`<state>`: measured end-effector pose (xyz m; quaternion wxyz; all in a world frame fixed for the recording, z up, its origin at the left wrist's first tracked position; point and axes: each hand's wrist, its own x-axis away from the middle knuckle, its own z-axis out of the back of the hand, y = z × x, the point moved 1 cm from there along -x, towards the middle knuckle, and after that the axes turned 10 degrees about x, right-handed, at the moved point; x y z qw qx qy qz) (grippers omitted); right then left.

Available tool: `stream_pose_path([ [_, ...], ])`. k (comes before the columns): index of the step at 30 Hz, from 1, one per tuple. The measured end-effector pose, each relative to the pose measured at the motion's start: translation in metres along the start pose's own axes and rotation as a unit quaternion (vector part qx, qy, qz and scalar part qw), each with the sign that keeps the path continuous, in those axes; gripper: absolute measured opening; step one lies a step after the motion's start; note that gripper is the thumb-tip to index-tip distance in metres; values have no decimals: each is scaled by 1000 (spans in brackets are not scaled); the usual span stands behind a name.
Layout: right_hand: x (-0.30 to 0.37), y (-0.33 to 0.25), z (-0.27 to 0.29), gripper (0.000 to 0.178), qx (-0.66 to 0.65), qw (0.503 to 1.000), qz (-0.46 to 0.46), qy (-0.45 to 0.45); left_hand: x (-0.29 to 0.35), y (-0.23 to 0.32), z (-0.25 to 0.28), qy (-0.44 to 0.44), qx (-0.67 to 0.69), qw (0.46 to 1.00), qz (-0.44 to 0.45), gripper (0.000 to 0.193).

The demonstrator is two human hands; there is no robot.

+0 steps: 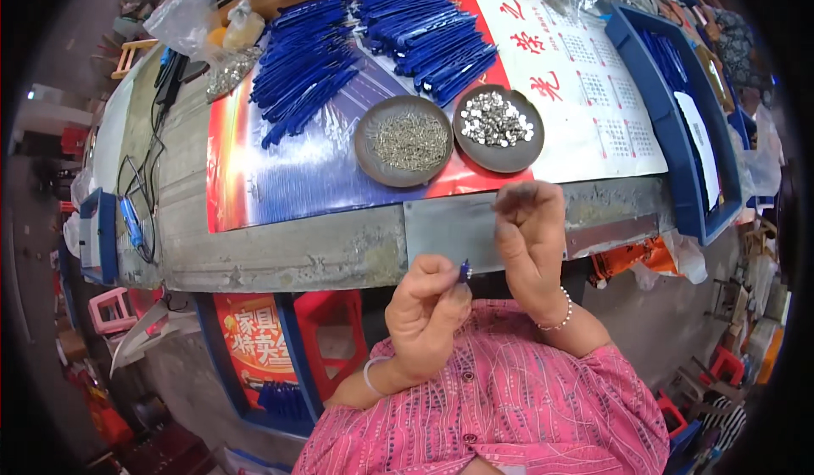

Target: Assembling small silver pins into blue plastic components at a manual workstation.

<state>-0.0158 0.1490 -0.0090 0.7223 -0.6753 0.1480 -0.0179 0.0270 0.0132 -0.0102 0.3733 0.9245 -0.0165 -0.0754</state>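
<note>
My left hand (pixel 426 318) is closed in a pinch on a small dark blue piece (pixel 465 272), whose tip sticks out past the thumb and forefinger. Most of that piece is hidden by the fingers. To its right, my right hand (pixel 536 242) is raised by the table edge, fingers curled and apart from the thumb, with nothing visible between them. Beyond the hands sit two dark round dishes: the left dish (pixel 366 160) holds small metal pins (pixel 411 142), the right dish (pixel 500 160) small shiny silver discs (pixel 494 121).
Piles of slim blue strips (pixel 309 60) lie on a printed poster (pixel 297 195) across the worktable (pixel 280 259). A blue crate (pixel 691 153) stands at the right. Cables (pixel 153 161) and a blue-handled tool (pixel 131 221) lie at the left. A red stool (pixel 335 339) is below the table.
</note>
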Motion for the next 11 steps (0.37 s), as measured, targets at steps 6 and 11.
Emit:
stream_pose_path([
  [6, 3, -20, -3, 32, 122, 963, 79, -228, 2, 0, -5, 46, -7, 998, 32, 19],
  [11, 10, -7, 8, 54, 151, 962, 134, -182, 4, -3, 3, 14, 2, 999, 39, 25],
])
